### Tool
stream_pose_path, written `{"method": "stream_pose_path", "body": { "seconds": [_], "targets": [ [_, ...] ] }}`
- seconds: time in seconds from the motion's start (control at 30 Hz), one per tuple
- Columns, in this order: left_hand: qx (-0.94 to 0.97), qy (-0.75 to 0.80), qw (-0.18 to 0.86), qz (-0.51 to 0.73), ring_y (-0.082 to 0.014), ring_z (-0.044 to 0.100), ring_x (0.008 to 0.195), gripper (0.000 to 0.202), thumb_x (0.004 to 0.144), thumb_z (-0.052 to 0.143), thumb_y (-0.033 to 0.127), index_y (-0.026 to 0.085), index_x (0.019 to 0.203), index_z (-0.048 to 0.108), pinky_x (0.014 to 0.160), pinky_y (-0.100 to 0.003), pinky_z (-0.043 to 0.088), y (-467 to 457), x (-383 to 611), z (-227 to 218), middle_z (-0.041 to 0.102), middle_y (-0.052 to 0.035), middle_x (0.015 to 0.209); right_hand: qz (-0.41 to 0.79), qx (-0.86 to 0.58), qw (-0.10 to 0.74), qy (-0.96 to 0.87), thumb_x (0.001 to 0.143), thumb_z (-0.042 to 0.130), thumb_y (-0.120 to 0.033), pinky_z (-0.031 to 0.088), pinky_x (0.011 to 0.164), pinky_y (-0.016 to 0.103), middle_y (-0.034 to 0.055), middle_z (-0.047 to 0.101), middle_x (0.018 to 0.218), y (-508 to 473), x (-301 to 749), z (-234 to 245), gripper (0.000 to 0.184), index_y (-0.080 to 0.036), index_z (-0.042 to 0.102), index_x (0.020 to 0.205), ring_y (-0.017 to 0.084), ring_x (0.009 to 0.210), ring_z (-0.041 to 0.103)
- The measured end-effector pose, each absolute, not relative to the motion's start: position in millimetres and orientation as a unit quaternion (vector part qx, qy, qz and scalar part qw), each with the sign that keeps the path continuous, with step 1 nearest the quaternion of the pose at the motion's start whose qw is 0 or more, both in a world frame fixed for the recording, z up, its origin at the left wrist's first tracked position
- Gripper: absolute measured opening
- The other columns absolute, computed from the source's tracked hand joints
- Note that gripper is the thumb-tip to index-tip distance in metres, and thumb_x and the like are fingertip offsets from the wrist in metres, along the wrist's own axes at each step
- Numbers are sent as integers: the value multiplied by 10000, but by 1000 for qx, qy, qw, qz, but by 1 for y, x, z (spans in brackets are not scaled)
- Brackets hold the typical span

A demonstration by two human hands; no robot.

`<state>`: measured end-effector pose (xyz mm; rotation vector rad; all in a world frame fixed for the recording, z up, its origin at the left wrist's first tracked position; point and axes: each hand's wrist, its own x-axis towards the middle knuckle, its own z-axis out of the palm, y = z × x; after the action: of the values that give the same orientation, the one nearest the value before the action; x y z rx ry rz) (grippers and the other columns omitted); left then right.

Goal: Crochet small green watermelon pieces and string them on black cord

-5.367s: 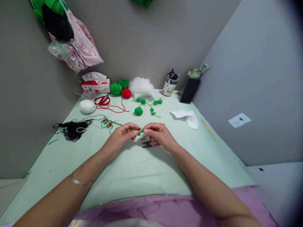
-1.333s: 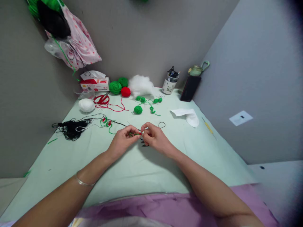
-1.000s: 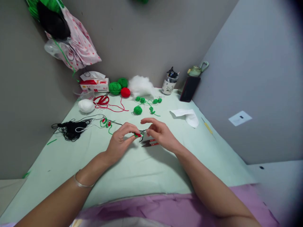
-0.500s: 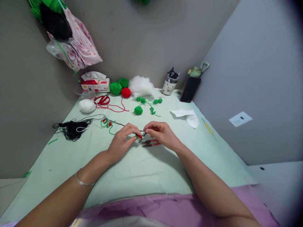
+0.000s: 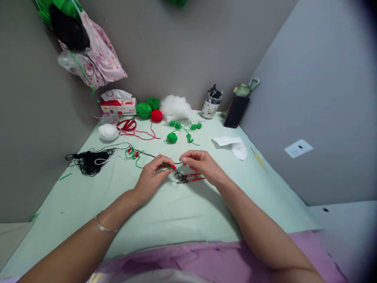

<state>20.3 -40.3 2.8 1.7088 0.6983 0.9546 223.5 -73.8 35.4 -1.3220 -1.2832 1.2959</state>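
My left hand [image 5: 153, 175] pinches a small red and green crochet piece [image 5: 171, 167] just above the pale green table [image 5: 165, 212]. A thin black thread [image 5: 178, 162] runs from that piece to my right hand [image 5: 202, 165], whose thumb and forefinger are pinched on it. Red-handled thread snips [image 5: 190, 178] lie on the table under my right hand, untouched. More red and green crochet bits [image 5: 133, 153] lie left of my left hand.
A tangle of black yarn [image 5: 88, 161], a white ball [image 5: 108, 132], red and green yarn balls [image 5: 150, 110], white stuffing [image 5: 176, 107], small green balls [image 5: 182, 129], a tissue box [image 5: 118, 104], a jar [image 5: 210, 107], a tissue [image 5: 232, 144] and a yellow hook [image 5: 259, 159] surround the hands.
My right hand drew back a little to the right, pulling the black thread out from the crochet piece. The snips show more fully. My left hand kept its pinch.
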Motion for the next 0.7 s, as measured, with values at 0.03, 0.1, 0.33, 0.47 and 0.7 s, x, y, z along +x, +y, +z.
{"method": "stream_pose_path", "body": {
  "seconds": [0.03,0.1,0.33,0.47,0.7],
  "targets": [
    [706,289,513,393,-181,599,943,77,860,610,173,202,922,646,897,-321,469,-41,21,3,615,-29,939,543,-518,422,-509,760,734,-446,230,473,215,-59,466,590,-74,222,34,303,-154,695,830,61,509,303],
    [698,289,528,388,-180,600,938,77,851,620,177,202,916,653,884,-316,468,-42,22,3,621,-25,935,572,-504,406,-504,745,747,-444,233,472,214,-68,435,547,-74,219,32,301,-153,697,804,64,503,308],
    [646,322,603,340,-150,567,797,109,799,699,258,191,867,646,751,-272,444,-40,23,9,626,-4,862,552,-518,503,-417,725,758,-413,258,464,200,-64,476,524,-72,216,32,273,-155,668,718,58,490,364],
    [627,313,627,341,-154,580,826,121,804,689,262,187,891,651,775,-272,441,-40,23,9,637,-8,886,602,-488,476,-415,718,772,-417,329,472,203,-45,543,573,-73,213,31,277,-154,705,777,65,499,431],
    [595,322,657,332,-146,583,773,158,797,709,288,182,905,663,746,-266,441,-41,24,10,651,-1,839,604,-465,487,-426,782,736,-440,424,522,209,-36,592,576,-76,207,26,291,-157,670,778,74,494,516]
  ]
}}
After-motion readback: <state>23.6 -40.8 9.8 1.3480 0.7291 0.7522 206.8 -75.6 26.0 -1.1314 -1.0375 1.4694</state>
